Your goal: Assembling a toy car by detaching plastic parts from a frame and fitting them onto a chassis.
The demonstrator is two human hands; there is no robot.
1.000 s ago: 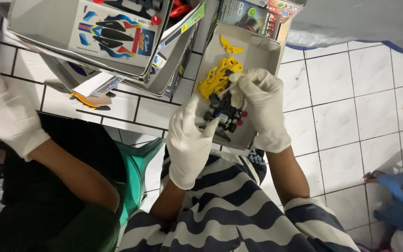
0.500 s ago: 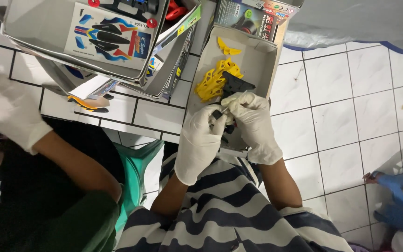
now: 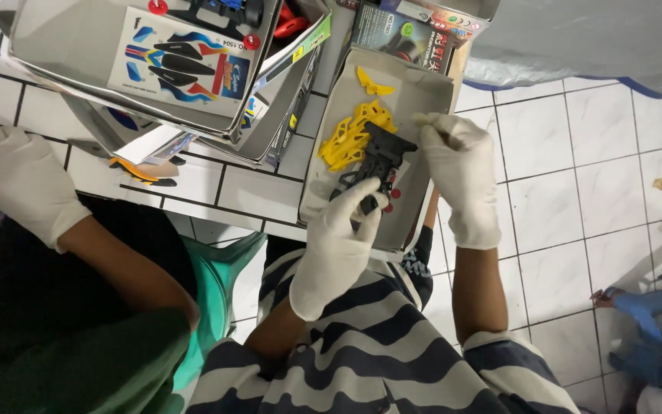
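Note:
Both my hands wear white gloves and work over an open grey cardboard tray (image 3: 430, 92) on a tiled ledge. My left hand (image 3: 339, 245) grips the lower end of a black plastic toy-car chassis (image 3: 379, 159). The fingertips of my right hand (image 3: 460, 175) hold its upper right corner. Just left of the chassis, a yellow plastic parts frame (image 3: 349, 139) lies in the tray, with a small yellow piece (image 3: 373, 83) above it. Small red parts (image 3: 394, 193) sit under the chassis.
A neighbouring person in dark and green clothes sits at the left, with a gloved hand (image 3: 17, 184) on the ledge. Open kit boxes with a sticker sheet (image 3: 178, 61) fill the top left. A colourful box (image 3: 415, 31) lies behind the tray. A blue stool (image 3: 657, 310) stands at the right.
The black chassis has come away from the yellow frame and turned more upright. My right hand slid up to its top right corner. The neighbour's gloved hand stayed at the left.

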